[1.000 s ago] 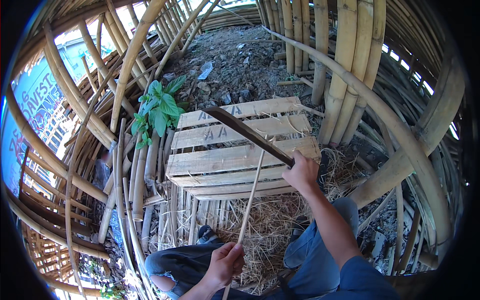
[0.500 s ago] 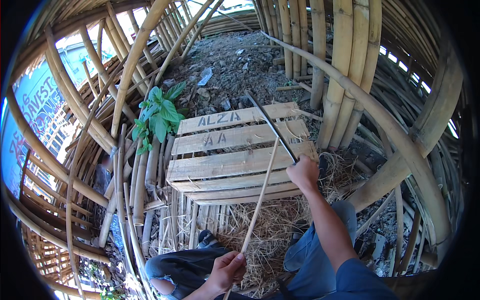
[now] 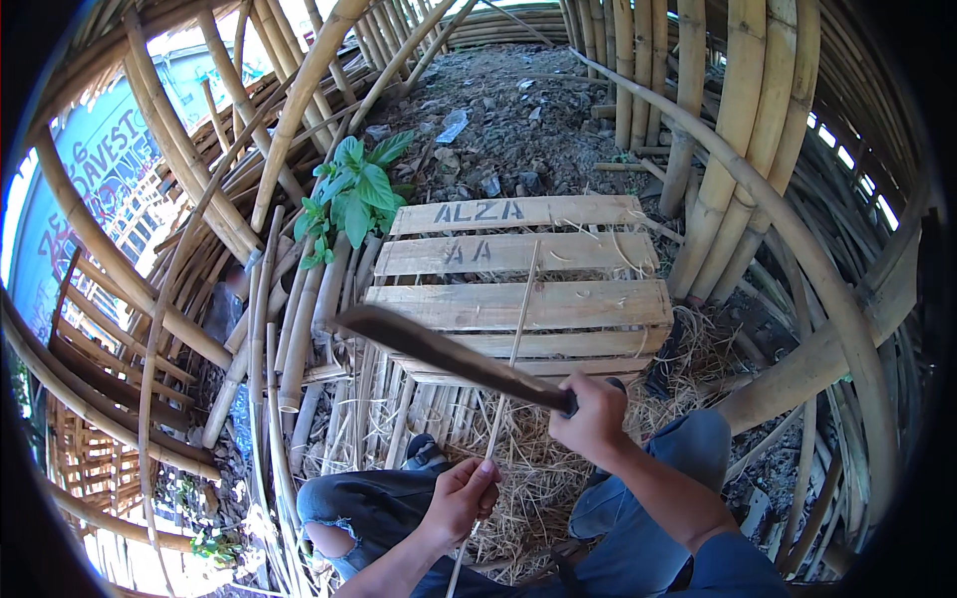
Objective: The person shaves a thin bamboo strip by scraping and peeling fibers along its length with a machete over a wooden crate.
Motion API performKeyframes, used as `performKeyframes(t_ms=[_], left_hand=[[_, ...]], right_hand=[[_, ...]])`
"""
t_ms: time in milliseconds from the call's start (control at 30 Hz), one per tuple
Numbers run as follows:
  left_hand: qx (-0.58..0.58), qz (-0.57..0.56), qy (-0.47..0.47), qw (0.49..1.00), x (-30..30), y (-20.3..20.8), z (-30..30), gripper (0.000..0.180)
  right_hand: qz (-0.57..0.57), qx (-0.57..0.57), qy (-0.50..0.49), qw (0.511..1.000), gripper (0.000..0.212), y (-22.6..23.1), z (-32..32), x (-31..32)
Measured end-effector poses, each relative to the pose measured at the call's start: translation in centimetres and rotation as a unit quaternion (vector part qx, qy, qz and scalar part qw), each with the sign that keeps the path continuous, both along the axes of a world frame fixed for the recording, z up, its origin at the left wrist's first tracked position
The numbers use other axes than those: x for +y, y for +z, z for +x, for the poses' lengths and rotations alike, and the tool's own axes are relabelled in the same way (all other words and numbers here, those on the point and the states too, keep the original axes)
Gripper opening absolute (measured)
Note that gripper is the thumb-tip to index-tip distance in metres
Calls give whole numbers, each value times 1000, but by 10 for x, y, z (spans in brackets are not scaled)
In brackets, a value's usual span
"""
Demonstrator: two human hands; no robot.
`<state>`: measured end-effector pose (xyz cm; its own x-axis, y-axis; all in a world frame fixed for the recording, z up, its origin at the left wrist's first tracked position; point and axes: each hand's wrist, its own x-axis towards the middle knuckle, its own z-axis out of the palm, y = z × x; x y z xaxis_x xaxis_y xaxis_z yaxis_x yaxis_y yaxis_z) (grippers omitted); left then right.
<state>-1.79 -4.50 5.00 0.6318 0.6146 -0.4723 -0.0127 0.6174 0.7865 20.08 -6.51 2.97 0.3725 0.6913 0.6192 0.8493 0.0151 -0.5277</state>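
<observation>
My right hand [image 3: 590, 414] is wrapped round the handle of a machete [image 3: 454, 359], whose long dark blade points to the left with its broad side showing. The blade passes over a thin bamboo strip [image 3: 523, 299]; whether they touch I cannot tell. My left hand [image 3: 461, 501] pinches that strip near its lower part, between my knees. From there the strip slants up and away, its far end over a slatted wooden crate [image 3: 518, 305]. The blade hides part of the crate's near slats.
Pale shavings [image 3: 538, 498] cover the ground between my feet. A leafy green plant [image 3: 354, 189] grows left of the crate. Bamboo poles [image 3: 743, 149] stand at the right, and a bent pole [image 3: 797, 239] arches past them. More poles [image 3: 309, 339] lie at the left.
The machete has swung from pointing away, along the strip's upper part, to lying crosswise toward the left. My right hand has come lower and nearer. The left hand keeps its pinch. The view has shifted.
</observation>
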Motion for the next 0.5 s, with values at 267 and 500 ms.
performKeyframes(t_ms=[267,500], left_hand=[[-32,-32,-1,999,-4,-3,4,25],[5,-10,13,1000,-8,2,7,25]], right_hand=[[-72,-70,83,991,32,6,-22,-4],[-70,-44,65,994,31,2,-18,-4]])
